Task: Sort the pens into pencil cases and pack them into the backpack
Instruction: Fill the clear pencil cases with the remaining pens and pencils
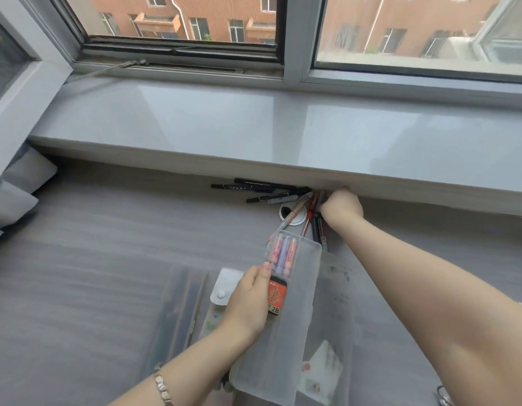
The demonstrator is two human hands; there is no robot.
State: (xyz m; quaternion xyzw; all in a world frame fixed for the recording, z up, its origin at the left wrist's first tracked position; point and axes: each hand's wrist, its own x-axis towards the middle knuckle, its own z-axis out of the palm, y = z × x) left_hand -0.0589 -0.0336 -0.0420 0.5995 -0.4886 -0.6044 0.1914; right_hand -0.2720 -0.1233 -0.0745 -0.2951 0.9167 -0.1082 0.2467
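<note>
A translucent plastic pencil case [294,312] lies open on the grey desk, tilted up. Inside it are three pastel highlighters [283,254] and a red box marked 2B [276,295]. My left hand [249,300] grips the case's left edge, thumb on the rim. My right hand [341,205] reaches far under the windowsill edge, fingers curled round a bunch of red and dark pens [312,209]. Several black markers [259,187] lie loose just left of it, beneath the sill. A second translucent case [180,312] holding pens lies shut at the left.
A white snap pouch [224,288] sits between the two cases. A round cable grommet [294,212] is set in the desk under the pens. The grey windowsill [253,127] overhangs the desk's back edge. Curtain folds [16,197] hang at far left.
</note>
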